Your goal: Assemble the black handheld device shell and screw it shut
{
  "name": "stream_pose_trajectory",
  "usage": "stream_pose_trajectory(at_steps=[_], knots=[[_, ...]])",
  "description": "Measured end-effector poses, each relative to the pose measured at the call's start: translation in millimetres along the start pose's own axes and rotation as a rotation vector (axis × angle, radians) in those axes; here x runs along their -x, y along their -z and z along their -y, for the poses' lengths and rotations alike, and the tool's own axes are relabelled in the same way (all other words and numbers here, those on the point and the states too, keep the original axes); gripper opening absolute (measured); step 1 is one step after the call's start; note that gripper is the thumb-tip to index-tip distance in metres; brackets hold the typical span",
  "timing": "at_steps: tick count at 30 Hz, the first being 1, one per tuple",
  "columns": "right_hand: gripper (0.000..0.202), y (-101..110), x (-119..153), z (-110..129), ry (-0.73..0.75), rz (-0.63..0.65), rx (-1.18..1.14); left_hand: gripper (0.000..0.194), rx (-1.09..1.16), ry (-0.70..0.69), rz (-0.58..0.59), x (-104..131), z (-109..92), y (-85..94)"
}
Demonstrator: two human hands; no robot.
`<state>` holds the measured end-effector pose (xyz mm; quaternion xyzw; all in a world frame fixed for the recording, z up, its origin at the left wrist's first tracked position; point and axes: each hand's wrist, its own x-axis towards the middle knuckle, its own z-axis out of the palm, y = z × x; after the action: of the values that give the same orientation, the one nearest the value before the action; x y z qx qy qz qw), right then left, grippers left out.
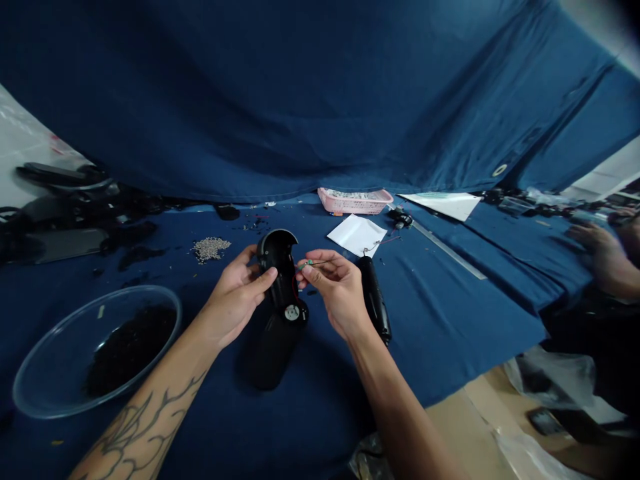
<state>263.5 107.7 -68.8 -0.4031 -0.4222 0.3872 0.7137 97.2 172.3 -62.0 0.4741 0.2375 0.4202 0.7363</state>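
While left hand (pixel 235 293) grips black housing (pixel 281 280), right hand (pixel 336 288) pinches small green part (pixel 306 265) beside it.

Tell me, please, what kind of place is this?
Probably a small assembly workbench: the left hand holds an open black casing, with a screw pile and a bowl of dark parts nearby.
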Motion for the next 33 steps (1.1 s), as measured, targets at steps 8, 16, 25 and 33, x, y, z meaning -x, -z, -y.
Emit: stream_pose_trajectory(at_steps=[8, 16, 25, 33], knots=[[0.009, -3.4, 3.4, 2.7, 0.146, -0.043, 0.150, 0.071, 0.009, 0.090, 0.117, 12.0, -13.8, -6.3], [0.009, -8.6, 7.7, 3.5, 0.305, -0.076, 0.248, 0.080, -0.061, 0.002, 0.170, 15.2, -13.5, -8.0], [0.014, -13.0, 8.4, 4.2, 0.423, -0.092, 0.301, 0.085, -0.115, -0.001, 0.196, 12.7, -12.1, -4.6], [0.016, -12.9, 9.6, -0.6, 0.478, -0.110, 0.429, 0.082, -0.144, -0.029, 0.219, 12.4, -9.7, -1.2]])
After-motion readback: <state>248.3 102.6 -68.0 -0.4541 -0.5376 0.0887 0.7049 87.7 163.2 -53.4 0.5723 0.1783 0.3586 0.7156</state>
